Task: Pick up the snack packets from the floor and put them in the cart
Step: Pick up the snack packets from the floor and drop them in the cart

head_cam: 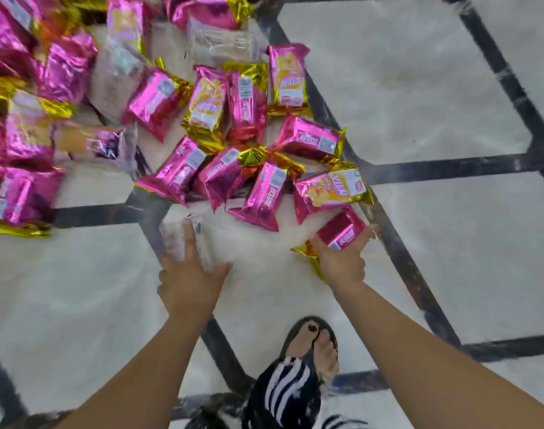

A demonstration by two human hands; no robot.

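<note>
Pink foil packet [342,232] at 3 o'clock is gripped by fingers of the right hand [342,261] for carrying away, while a clear packet [174,239] at 9 o'clock is covered by the left hand [188,284], whose grip cannot be told through blur, and the heap [202,119] is left on the floor [419,88] at 11 o'clock.

The snack packets [246,103] are thin metallised foil, glossy magenta with gold crimped ends, creased and throwing bright glints. The pink packet [342,232] lowest in view has the same mirror-like sheen. The clear packet [174,239] is transparent plastic film, crinkled and faintly shiny. The floor [419,88] looks like pale polished stone, smooth with a soft sheen, inlaid with darker smooth strips [450,167]. The trouser leg [283,394] is matt striped cloth, and the sandal [287,342] is dark and matt.
</note>
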